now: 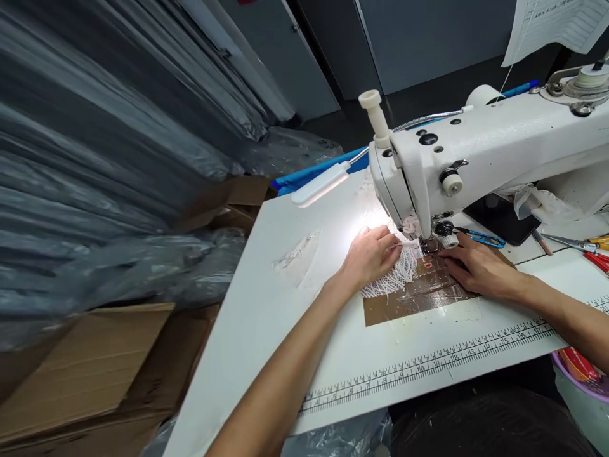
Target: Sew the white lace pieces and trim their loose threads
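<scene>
A white sewing machine stands on a white table. A strip of white lace lies under its presser foot, over a brown taped patch. My left hand rests on the lace just left of the foot, fingers curled and pinching the lace edge. My right hand lies flat on the brown patch right of the foot, fingers pressed down beside the needle.
A lamp on a gooseneck lights the work. Another lace scrap lies at the left. Blue scissors, a phone and red-handled tools sit at the right. Cardboard boxes and plastic-wrapped bundles fill the left.
</scene>
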Demonstrator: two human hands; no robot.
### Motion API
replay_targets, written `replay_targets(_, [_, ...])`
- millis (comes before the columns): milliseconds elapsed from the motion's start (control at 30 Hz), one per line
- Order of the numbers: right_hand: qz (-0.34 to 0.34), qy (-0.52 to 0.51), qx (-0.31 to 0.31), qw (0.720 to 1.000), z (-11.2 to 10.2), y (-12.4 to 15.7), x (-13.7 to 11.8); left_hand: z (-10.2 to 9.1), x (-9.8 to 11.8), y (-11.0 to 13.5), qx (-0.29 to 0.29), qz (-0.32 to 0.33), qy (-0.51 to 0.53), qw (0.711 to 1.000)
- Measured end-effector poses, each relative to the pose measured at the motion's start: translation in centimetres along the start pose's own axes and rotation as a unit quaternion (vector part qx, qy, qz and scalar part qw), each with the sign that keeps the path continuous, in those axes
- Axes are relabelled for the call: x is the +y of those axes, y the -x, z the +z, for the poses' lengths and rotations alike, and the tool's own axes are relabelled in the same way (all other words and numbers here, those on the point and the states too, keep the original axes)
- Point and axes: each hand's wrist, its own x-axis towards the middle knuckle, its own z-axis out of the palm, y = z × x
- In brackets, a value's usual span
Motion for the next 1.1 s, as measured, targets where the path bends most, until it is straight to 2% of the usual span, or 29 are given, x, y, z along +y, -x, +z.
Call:
replay_targets(167, [0.004,0.004,-0.008,1.000,-0.1,0.1,-0.1,0.6,-0.4,0.7,0.053,0.036,-0.027,0.998])
replay_targets(267, [0.006,-0.001,-0.009,1.000,-0.2,0.0,-0.2,0.7,-0.7,1.2,0.051,0.077,-0.061,0.994])
replay_targets(400, [0.007,0.007,-0.011,1.000,-0.2,0.0,-0.4,0.5,-0.8,1.7,0.042,0.126,-0.052,0.990])
replay_targets(600, [0.004,0.021,-0.015,1.000,-0.2,0.0,-0.5,0.4,-0.8,1.6,0.007,0.146,-0.057,0.988])
replay_targets(700, [-0.007,0.021,-0.013,1.000,-0.2,0.0,-0.6,0.2,-0.5,1.5,0.057,0.110,-0.054,0.991])
replay_targets(800, [-0.019,0.025,-0.014,0.999,-0.3,0.1,-0.6,-0.1,0.3,1.8,0.109,0.004,-0.065,0.992])
replay_targets(867, [-0.020,0.031,-0.013,0.999,-0.3,0.1,-0.7,-0.3,0.8,2.0,0.073,-0.068,-0.054,0.994])
replay_targets(933, [-0.020,0.034,-0.010,0.999,-0.2,0.0,-0.6,-0.1,0.9,1.8,0.017,-0.107,-0.053,0.993])
replay_targets(1000, [-0.020,0.035,-0.006,0.999,0.0,0.0,-0.5,0.3,0.5,1.2,-0.015,-0.107,-0.066,0.992])
replay_targets(1100, [-0.017,0.041,-0.002,0.999,0.2,0.0,-0.3,0.9,-0.7,-0.5,-0.026,-0.063,-0.030,0.997])
